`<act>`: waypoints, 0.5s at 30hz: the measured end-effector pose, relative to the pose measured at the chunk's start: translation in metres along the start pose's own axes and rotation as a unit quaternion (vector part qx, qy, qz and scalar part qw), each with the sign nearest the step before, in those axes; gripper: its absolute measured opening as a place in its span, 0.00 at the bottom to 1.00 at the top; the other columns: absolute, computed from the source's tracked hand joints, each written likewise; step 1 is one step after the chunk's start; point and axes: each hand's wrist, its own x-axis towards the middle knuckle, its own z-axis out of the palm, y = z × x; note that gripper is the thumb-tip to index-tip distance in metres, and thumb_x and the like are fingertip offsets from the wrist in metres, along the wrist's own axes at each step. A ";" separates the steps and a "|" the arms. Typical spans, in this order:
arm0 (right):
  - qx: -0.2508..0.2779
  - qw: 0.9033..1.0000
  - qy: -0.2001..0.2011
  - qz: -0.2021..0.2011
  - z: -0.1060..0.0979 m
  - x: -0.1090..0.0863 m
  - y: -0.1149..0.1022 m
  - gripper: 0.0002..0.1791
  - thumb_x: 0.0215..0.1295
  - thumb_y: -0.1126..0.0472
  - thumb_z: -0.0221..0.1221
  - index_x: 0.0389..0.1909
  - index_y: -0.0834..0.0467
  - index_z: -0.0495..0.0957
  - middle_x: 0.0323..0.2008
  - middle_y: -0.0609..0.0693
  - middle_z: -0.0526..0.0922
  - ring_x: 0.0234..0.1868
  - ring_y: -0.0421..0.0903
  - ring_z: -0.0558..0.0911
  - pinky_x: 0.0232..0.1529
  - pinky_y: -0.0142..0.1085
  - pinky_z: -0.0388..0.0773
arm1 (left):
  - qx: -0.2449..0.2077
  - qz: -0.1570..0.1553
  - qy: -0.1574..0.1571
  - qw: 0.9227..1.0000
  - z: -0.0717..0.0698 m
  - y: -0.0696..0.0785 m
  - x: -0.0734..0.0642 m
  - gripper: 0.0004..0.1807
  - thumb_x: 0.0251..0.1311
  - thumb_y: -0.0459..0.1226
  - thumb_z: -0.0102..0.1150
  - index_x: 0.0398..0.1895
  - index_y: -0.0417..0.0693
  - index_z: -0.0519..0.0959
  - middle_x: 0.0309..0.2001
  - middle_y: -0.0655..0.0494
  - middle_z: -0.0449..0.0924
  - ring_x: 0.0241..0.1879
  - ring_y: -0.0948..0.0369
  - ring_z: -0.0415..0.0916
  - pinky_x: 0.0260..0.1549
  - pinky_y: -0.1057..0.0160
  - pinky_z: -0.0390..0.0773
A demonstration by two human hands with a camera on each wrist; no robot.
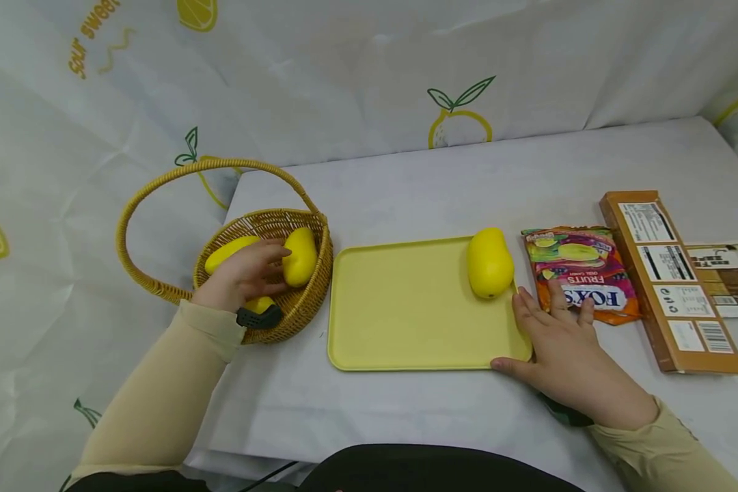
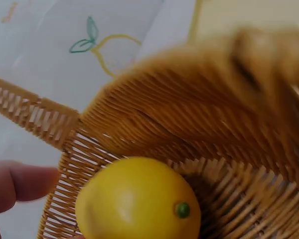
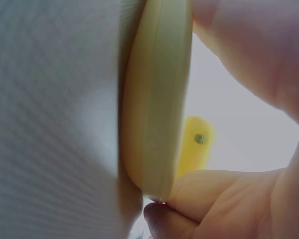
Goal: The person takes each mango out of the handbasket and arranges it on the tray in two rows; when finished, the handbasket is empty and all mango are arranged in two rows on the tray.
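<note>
My left hand (image 1: pixel 249 273) reaches into a wicker basket (image 1: pixel 307 307) with a tall hoop handle. Its fingertips are at a yellow mango (image 1: pixel 303 263) on the basket's right side; in the left wrist view the thumb is spread away from the mango (image 2: pixel 134 199). Two more yellow fruits lie there, one (image 1: pixel 229 253) behind the hand and another (image 1: pixel 260 304) partly covered by the wrist. At the near right corner of a pale yellow tray (image 1: pixel 406 307), my right hand (image 1: pixel 559 348) touches the rim (image 3: pixel 162 99) with thumb and forefinger apart. One mango (image 1: pixel 489 263) lies on the tray's far right corner.
A FOX'S fruit candy bag (image 1: pixel 581 263) lies right of the tray, under the right hand's other fingertips. Beyond it are a long brown box (image 1: pixel 673 280) and a flat brown-and-white packet (image 1: pixel 734 280). A lemon-print cloth (image 1: pixel 344 89) hangs behind the white-covered table (image 1: pixel 406 198).
</note>
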 end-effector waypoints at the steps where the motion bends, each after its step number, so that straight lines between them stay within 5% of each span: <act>1: 0.000 1.000 0.000 0.001 0.000 0.000 0.000 0.68 0.64 0.27 0.71 0.84 0.74 0.56 0.84 0.73 0.56 0.85 0.79 0.26 0.70 0.81 0.11 | 0.015 0.004 0.002 1.000 0.001 -0.001 0.001 0.44 0.84 0.40 0.52 0.93 0.55 0.41 0.91 0.45 0.40 0.88 0.46 0.47 0.83 0.41 0.62; 15: 0.003 1.000 -0.003 0.004 -0.002 -0.001 -0.001 0.70 0.61 0.28 0.73 0.85 0.73 0.54 0.84 0.73 0.55 0.86 0.76 0.24 0.71 0.80 0.11 | 0.135 0.044 0.000 0.990 0.002 -0.005 0.010 0.47 0.79 0.35 0.61 0.92 0.50 0.46 0.85 0.40 0.58 0.72 0.48 0.71 0.75 0.48 0.76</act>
